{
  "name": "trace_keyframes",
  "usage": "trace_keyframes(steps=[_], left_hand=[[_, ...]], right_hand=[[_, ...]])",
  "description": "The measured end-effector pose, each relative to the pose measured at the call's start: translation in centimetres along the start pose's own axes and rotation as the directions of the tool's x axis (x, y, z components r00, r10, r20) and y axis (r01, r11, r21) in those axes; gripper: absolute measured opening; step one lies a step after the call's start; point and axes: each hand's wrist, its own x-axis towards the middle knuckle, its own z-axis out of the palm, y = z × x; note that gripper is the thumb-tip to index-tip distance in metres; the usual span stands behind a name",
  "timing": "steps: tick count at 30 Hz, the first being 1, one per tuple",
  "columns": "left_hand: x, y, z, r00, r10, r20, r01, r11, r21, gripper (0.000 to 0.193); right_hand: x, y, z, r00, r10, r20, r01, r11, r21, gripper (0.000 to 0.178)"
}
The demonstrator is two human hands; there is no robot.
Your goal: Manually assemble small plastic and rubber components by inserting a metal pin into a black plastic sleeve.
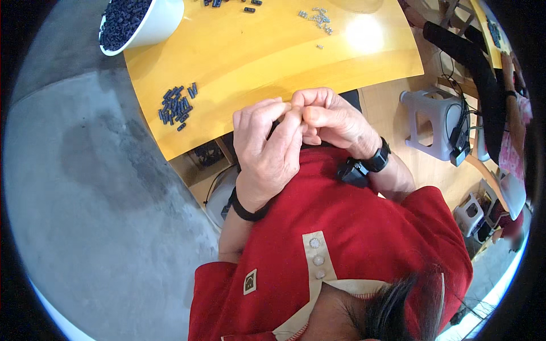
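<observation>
My left hand [266, 136] and my right hand [340, 120] meet just past the front of my red shirt, close to the near edge of the yellow table [239, 74]. The fingers of both are bent and pinched together at the tips. Whatever they hold is too small and too covered to name; a bit of something dark shows behind the left fingers. To the left on the table lies a pile of small dark cylindrical parts [176, 107]. Small silvery pieces that look like springs [323, 21] are scattered towards the far right.
At the far left corner a white bucket [165, 23] full of dark small parts leans on its side. Several more dark parts [249, 9] lie at the far edge. On the right stand a pale plastic stool [432, 122] with cables and another person [515, 125] at a table.
</observation>
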Motion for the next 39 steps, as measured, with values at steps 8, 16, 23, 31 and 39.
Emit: trace_keyframes(steps=[8, 16, 23, 31, 39], left_hand=[[-0.2, -0.7, -0.4, 0.998, 0.016, 0.063, -0.011, 0.997, -0.077, 0.022], [-0.5, -1.2, -0.6, 0.993, 0.090, 0.074, -0.084, 0.994, -0.075, 0.028], [-0.7, -1.7, -0.5, 0.996, 0.082, 0.033, -0.076, 0.986, -0.152, 0.025], [-0.7, -1.2, -0.6, 1.000, -0.001, 0.023, 0.005, 0.985, -0.171, 0.019], [-1.1, -2.3, -1.7, 0.968, -0.241, -0.068, 0.236, 0.969, -0.074, 0.014]], right_hand=[[0.3, -0.3, 0.3, 0.989, 0.146, -0.004, -0.146, 0.984, -0.103, 0.033], [0.8, 0.0, -0.5, 0.970, 0.213, 0.117, -0.223, 0.971, 0.083, 0.028], [1.0, 0.2, 0.0, 0.983, 0.178, 0.052, -0.178, 0.984, -0.001, 0.021], [1.3, 0.3, 0.6, 0.980, 0.193, 0.040, -0.194, 0.980, 0.042, 0.021], [0.7, -2.3, 0.9, 0.948, -0.125, -0.293, -0.092, 0.773, -0.628, 0.029]])
